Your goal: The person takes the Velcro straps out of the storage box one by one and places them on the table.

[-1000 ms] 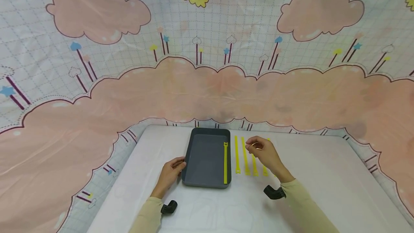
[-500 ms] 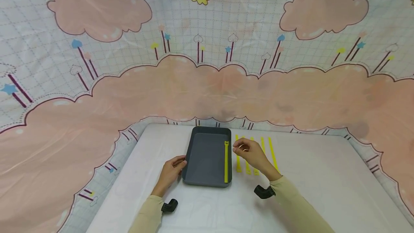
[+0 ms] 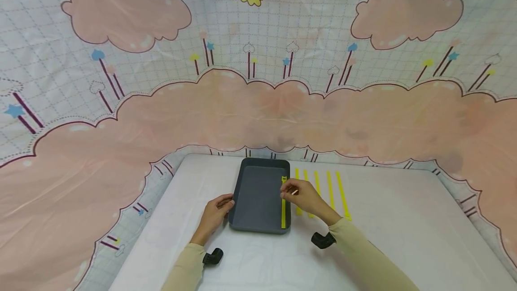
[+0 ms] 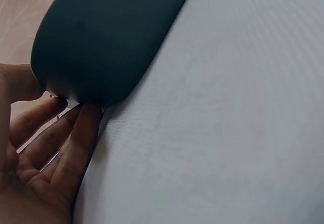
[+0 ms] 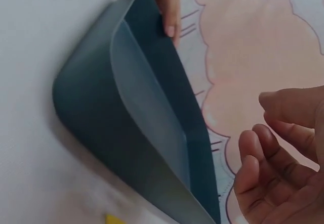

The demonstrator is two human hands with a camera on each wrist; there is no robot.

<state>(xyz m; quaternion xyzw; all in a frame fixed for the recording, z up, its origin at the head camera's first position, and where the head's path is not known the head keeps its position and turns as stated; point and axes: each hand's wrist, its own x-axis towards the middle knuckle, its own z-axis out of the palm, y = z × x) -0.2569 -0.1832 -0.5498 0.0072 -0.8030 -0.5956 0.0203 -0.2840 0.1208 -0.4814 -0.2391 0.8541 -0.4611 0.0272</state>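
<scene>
My left hand rests its fingers and thumb against the left side of a dark grey rectangular tray. In the left wrist view its fingertips touch the tray's wall. My right hand hovers over the tray's right edge, fingers loosely bent. Nothing shows between its thumb and fingers in the right wrist view. Along the right side inside the tray lies a yellow strap with a slotted head at its far end, partly hidden by the right fingers.
Several more yellow straps lie side by side on the white table right of the tray, one at the far right; the right hand hides parts of some. A printed cloth hangs behind the table. Each wrist wears a black camera.
My right hand has moved left from above the loose straps to above the tray's right edge, covering part of the strap inside. The left hand has stayed at the tray.
</scene>
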